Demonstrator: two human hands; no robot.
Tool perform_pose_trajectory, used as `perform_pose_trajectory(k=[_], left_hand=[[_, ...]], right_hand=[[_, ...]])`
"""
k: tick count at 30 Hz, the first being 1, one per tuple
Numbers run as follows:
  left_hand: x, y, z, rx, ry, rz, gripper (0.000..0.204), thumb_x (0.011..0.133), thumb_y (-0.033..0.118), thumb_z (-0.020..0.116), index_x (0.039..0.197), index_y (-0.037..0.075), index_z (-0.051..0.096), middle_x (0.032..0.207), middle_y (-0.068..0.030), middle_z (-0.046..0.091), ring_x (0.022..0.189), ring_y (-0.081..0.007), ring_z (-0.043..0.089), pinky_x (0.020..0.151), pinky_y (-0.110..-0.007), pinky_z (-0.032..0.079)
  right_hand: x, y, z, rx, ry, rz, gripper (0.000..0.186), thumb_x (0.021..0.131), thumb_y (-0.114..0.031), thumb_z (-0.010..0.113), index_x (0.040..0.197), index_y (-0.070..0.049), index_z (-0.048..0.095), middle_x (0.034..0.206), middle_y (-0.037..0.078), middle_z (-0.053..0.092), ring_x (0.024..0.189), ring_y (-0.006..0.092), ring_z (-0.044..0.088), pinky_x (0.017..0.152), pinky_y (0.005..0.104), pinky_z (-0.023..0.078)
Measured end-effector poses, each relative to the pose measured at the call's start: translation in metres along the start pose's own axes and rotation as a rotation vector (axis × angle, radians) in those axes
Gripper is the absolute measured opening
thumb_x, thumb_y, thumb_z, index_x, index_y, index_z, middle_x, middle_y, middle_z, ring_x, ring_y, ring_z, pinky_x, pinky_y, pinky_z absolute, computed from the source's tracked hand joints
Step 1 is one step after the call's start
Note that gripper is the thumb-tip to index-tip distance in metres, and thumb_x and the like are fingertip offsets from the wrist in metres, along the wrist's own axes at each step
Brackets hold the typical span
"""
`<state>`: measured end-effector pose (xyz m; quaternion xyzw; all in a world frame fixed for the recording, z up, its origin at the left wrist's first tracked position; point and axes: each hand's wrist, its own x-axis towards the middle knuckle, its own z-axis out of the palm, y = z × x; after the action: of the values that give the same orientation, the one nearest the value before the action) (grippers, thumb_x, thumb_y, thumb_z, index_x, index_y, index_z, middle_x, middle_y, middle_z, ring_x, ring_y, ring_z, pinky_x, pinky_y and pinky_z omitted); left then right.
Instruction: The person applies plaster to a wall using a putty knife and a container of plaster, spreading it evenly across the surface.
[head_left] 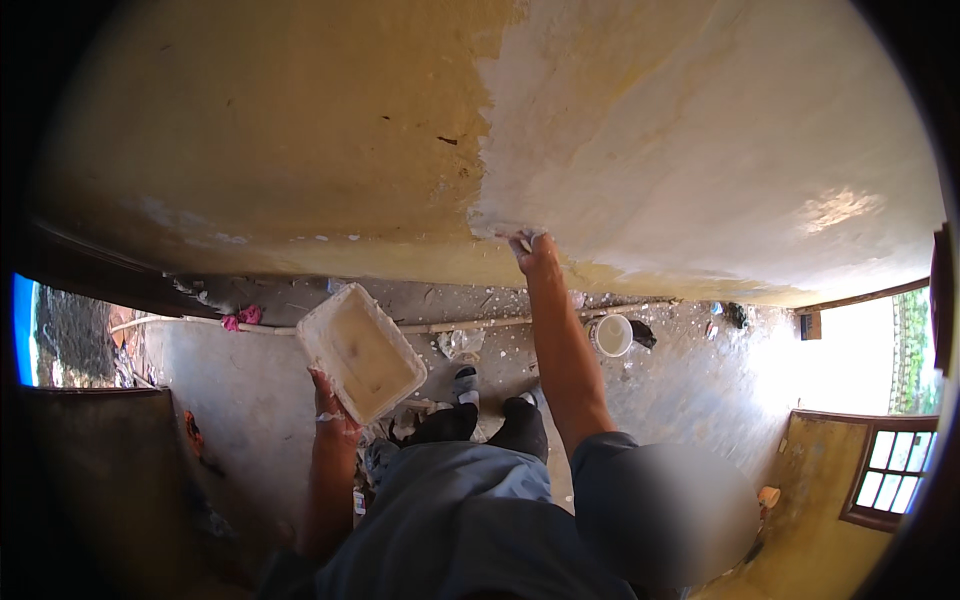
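Note:
My left hand (pixel 335 410) grips the near left edge of a rectangular, cream-coloured plastic tub (pixel 405 375). The tub is tilted, its walls are smeared with white paste, and a little pale residue coats its bottom. White smears also mark my fingers and wrist. My right arm stretches forward to the wall (pixel 640 150), where my right hand (pixel 537 250) is closed close to the surface. Whatever it holds is too small and too covered by the fingers to name. The hand is at the border between a whitish coat on the right and bare yellow-brown wall on the left.
A long pole (pixel 470 325) lies on the floor along the wall's foot. Beyond my right forearm stands a white bucket (pixel 611 335) beside a dark scrap. A pink cloth (pixel 242 318), a crumpled plastic sheet (pixel 460 345) and white splatters lie about. A window (pixel 893 470) is at right.

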<state>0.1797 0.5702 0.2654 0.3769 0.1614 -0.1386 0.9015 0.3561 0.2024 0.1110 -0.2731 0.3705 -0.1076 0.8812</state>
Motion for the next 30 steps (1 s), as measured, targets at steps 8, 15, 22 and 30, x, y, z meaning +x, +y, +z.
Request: perform_pose_trajectory(k=[8, 15, 22, 30], left_hand=[[-0.003, -0.007, 0.002, 0.038, 0.023, -0.047, 0.088, 0.072, 0.061, 0.056, 0.135, 0.008, 0.023, 0.132, -0.0106, 0.037, 0.121, -0.0293, 0.038, 0.098, -0.046, 0.036], [0.000, -0.004, -0.001, 0.035, -0.022, -0.060, 0.087, 0.072, 0.060, 0.056, 0.135, 0.009, 0.023, 0.132, -0.0106, 0.037, 0.119, -0.0299, 0.039, 0.096, -0.048, 0.037], [-0.014, -0.001, -0.003, 0.109, 0.072, 0.018, 0.084, 0.075, 0.060, 0.052, 0.135, 0.010, 0.023, 0.132, -0.0099, 0.038, 0.119, -0.0290, 0.040, 0.096, -0.046, 0.038], [-0.001, -0.006, -0.004, 0.028, -0.036, -0.059, 0.085, 0.074, 0.060, 0.055, 0.134, 0.008, 0.025, 0.131, -0.0094, 0.038, 0.118, -0.0271, 0.041, 0.097, -0.044, 0.037]], right_hand=[[-0.128, -0.071, 0.028, -0.006, -0.323, -0.168, 0.018, 0.081, 0.003, 0.051, 0.098, 0.003, 0.048, 0.093, 0.015, 0.054, 0.083, 0.0266, 0.058, 0.077, 0.0439, 0.054], [0.008, 0.030, -0.085, -0.007, 0.040, 0.104, 0.013, 0.082, 0.000, 0.050, 0.095, -0.001, 0.052, 0.088, 0.010, 0.057, 0.072, 0.0221, 0.058, 0.066, 0.0434, 0.054], [-0.052, 0.033, 0.032, 0.121, -0.029, -0.039, 0.023, 0.079, 0.006, 0.049, 0.099, -0.004, 0.042, 0.090, 0.012, 0.054, 0.074, 0.0245, 0.058, 0.066, 0.0441, 0.056], [-0.090, -0.004, -0.013, 0.165, -0.176, -0.073, 0.024, 0.078, 0.003, 0.053, 0.101, -0.004, 0.046, 0.095, 0.013, 0.054, 0.083, 0.0255, 0.057, 0.068, 0.0464, 0.055]])
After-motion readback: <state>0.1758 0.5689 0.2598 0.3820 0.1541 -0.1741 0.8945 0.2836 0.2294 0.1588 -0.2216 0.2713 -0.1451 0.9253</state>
